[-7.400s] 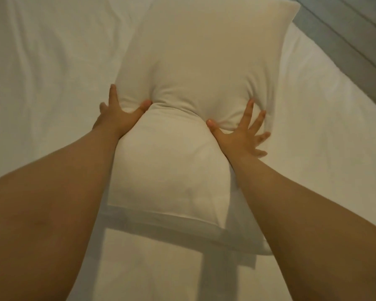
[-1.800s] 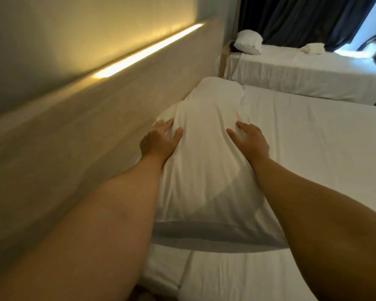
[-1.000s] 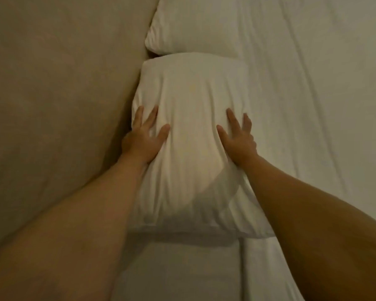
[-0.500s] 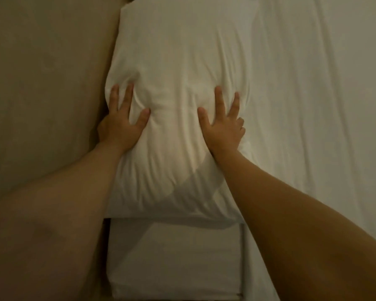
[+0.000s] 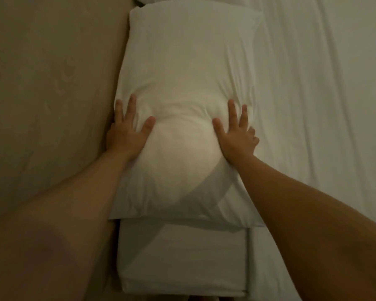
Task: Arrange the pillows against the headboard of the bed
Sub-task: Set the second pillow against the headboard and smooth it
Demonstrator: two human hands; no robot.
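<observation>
Plump white rectangular pillow (image 5: 189,88) at frame centre, long axis running bottom to top alongside the beige headboard (image 5: 52,83) at left, on the white sheeted bed (image 5: 323,105), left hand (image 5: 126,135) and right hand (image 5: 234,135) flat, fingers spread, pressing its two sides.

A bed (image 5: 326,105) in a wrinkled white sheet fills the right and centre of the frame; a white pillow (image 5: 189,68) lies on it, centre frame.
</observation>
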